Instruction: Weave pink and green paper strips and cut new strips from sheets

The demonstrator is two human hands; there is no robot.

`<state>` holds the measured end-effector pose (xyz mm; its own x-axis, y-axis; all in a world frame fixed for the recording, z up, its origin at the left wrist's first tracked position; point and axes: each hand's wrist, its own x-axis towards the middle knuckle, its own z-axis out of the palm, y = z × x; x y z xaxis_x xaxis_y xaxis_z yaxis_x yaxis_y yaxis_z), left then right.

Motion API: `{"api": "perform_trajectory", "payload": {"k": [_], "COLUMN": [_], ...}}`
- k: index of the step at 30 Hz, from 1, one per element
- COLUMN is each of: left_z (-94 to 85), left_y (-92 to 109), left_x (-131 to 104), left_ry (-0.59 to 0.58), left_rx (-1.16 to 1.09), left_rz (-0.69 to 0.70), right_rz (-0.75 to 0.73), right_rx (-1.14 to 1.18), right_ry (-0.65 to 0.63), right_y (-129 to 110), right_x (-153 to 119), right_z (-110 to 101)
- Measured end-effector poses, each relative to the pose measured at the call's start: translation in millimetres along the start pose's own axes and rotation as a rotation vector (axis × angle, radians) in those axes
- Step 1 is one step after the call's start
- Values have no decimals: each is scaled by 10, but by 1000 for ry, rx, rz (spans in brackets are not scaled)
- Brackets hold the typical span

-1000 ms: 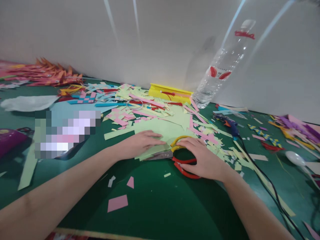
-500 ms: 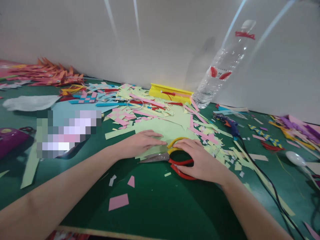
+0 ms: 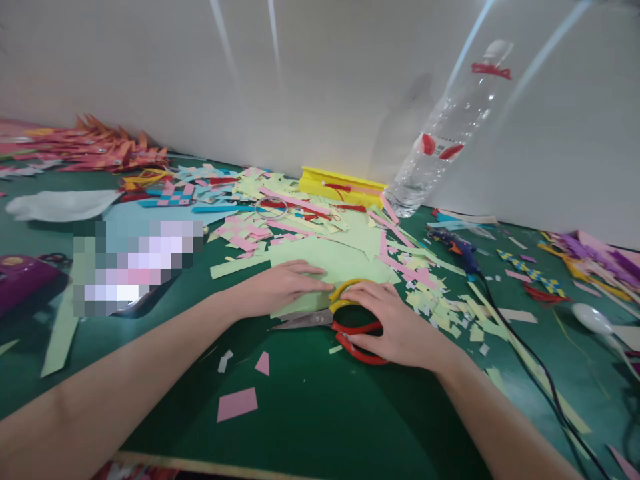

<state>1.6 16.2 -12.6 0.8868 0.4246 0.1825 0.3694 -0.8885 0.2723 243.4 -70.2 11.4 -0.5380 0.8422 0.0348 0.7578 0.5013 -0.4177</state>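
My right hand (image 3: pixel 393 323) is closed on the handles of a pair of scissors (image 3: pixel 310 320), one handle yellow and the other red. The scissors lie low over the green table, blades together and tips pointing left. My left hand (image 3: pixel 283 288) rests flat, fingers stretched out to the right, on a sheet of pale green paper (image 3: pixel 330 260). The blades run just in front of that sheet's near edge. Small pink paper scraps (image 3: pixel 237 404) lie on the table nearer to me.
Paper cuttings (image 3: pixel 245 233) are heaped at the back, beside a yellow folded strip (image 3: pixel 345 187). A clear bottle (image 3: pixel 440 140) stands against the wall. On the right are a glue gun (image 3: pixel 455 250) with its black cable and a white spoon (image 3: pixel 593 317). A purple object (image 3: pixel 30 280) sits left.
My right hand has shifted slightly left and toward me with the scissors, so the tips reach a little further left. My left hand has stayed where it was.
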Motion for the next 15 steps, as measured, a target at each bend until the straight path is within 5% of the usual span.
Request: {"api": "perform_trajectory", "payload": {"k": [11, 15], "left_z": [31, 1], "left_y": [-27, -53], "left_x": [-15, -40], "left_ry": [-6, 98], "left_rx": [-93, -162], "left_rz": [-42, -154], "right_rz": [-11, 32], "right_rx": [52, 108], "right_ry": [-41, -19], "right_y": [-43, 120], "right_x": [10, -68], "right_z": [-24, -104]}}
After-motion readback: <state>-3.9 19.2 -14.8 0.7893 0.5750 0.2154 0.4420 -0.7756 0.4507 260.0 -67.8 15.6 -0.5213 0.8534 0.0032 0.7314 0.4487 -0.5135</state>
